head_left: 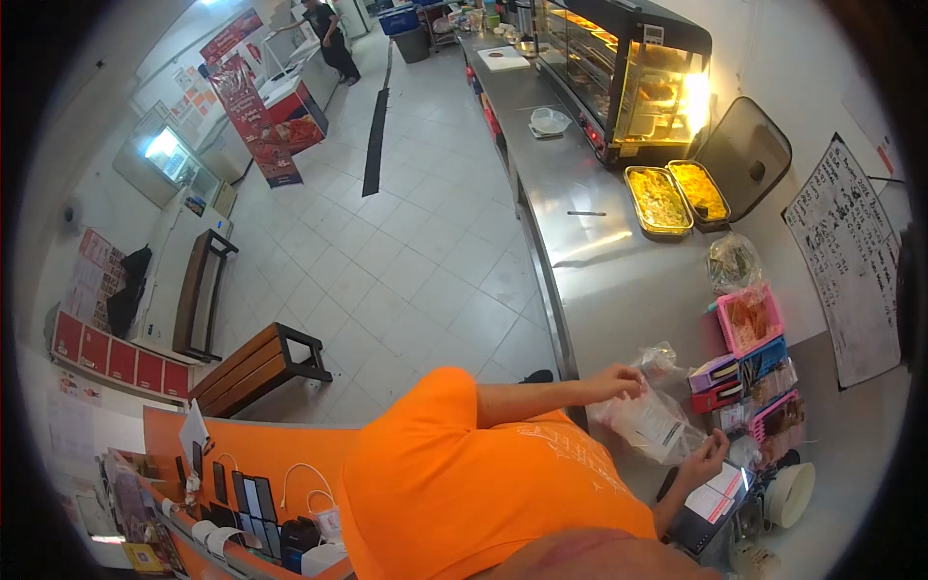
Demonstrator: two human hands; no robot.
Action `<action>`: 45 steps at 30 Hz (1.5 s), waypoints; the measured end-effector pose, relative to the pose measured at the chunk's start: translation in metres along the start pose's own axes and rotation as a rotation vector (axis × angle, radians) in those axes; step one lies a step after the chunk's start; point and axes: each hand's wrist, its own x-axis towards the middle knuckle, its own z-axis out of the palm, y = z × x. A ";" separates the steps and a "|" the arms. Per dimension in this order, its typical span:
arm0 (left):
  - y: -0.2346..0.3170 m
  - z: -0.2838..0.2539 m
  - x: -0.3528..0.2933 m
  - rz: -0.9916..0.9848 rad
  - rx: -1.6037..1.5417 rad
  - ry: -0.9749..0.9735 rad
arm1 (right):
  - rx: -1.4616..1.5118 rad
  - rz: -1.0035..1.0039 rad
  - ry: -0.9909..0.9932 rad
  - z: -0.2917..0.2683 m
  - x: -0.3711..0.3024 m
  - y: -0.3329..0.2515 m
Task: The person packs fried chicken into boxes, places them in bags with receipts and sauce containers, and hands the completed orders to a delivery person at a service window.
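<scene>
A clear plastic bag (626, 423) with a white printed slip (661, 432) lies over the steel counter in front of me. My left hand (619, 383) is closed on the bag's upper edge. At the bag's lower right side, my right hand (704, 464) pinches its edge with thumb and fingers. Another crumpled clear bag (659, 360) sits just beyond my left hand. Close to my right wrist is a dark tablet (691, 530) with a lit screen. What is inside the bag is hard to make out.
Pink baskets (750, 321) and small boxes (715, 398) line the counter's right side. Farther off are two foil trays of yellow food (659, 198) and a lit display warmer (628, 77). A wooden bench (253, 372) stands left; a person (331, 39) is far away.
</scene>
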 end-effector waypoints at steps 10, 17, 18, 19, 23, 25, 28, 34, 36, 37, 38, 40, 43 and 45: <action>0.053 -0.006 0.048 0.178 0.320 -0.276 | -0.128 -0.012 0.023 -0.005 0.006 -0.040; 0.048 -0.090 0.016 0.014 0.503 -0.293 | -0.724 -0.251 0.507 0.042 0.002 -0.117; 0.044 -0.113 0.003 -0.043 0.444 -0.291 | -0.615 -0.331 0.519 0.064 0.001 -0.135; 0.041 -0.137 -0.008 -0.096 0.387 -0.292 | -0.505 -0.414 0.533 0.088 0.004 -0.154; 0.042 -0.261 -0.068 -0.046 0.414 -0.202 | -0.370 -0.471 0.328 0.220 0.013 -0.203; 0.062 -0.322 -0.113 -0.091 0.371 -0.064 | -0.208 -0.389 0.208 0.298 0.013 -0.236; 0.074 -0.422 -0.168 -0.249 0.258 0.153 | -0.095 -0.348 0.070 0.405 0.013 -0.301; 0.102 -0.563 -0.178 -0.306 0.220 0.270 | -0.106 -0.536 -0.112 0.563 0.029 -0.398; 0.116 -0.607 -0.159 -0.301 0.224 0.258 | -0.097 -0.539 -0.159 0.607 0.049 -0.405; 0.123 -0.630 -0.145 -0.290 0.224 0.249 | -0.097 -0.544 -0.153 0.629 0.064 -0.407; 0.130 -0.652 -0.130 -0.285 0.226 0.248 | -0.108 -0.533 -0.179 0.651 0.081 -0.407; 0.143 -0.694 -0.099 -0.186 0.154 0.297 | -0.116 -0.528 -0.203 0.698 0.123 -0.412; 0.167 -0.767 -0.057 -0.268 0.125 0.363 | -0.191 -0.534 -0.143 0.778 0.202 -0.414; 0.182 -0.836 -0.022 -0.231 0.137 0.356 | -0.048 -0.462 -0.217 0.848 0.272 -0.417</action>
